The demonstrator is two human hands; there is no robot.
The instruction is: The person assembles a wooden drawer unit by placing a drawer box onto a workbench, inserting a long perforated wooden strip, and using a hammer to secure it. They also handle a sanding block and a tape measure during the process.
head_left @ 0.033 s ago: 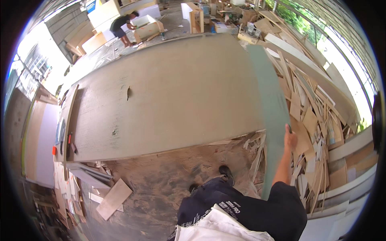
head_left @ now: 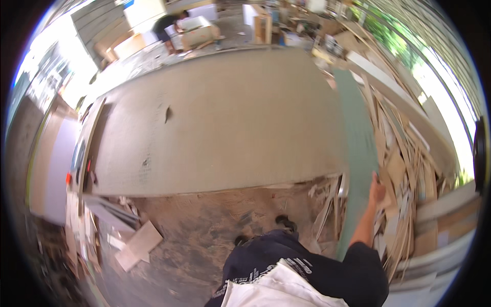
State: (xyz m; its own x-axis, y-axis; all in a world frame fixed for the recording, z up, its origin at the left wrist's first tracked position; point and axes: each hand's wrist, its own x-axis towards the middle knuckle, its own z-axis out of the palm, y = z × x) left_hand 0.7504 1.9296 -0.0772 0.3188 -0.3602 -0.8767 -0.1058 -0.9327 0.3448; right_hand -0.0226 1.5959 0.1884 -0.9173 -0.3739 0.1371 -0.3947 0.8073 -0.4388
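My right hand (head_left: pixel 377 192) is closed round the outer right edge of a long green board strip (head_left: pixel 359 133). The strip lies lengthwise along the right side of a large brown panel (head_left: pixel 235 123). At its far end a gap shows between strip and panel; nearer me the two lie close together. Where my fingers grip, the picture is slightly blurred, and their undersides are hidden. My left hand is out of view.
Piled offcuts and thin slats (head_left: pixel 404 153) fill the right side. A narrow wooden batten (head_left: pixel 92 143) crosses the panel's left end. On the floor at lower left lies a loose board (head_left: pixel 138 248). Another person (head_left: pixel 166 30) bends over a box-shaped piece far back.
The green strip has shifted right, away from the panel's right edge, and a gap has opened at its far end. My right hand has moved with it. The view has also shifted slightly.
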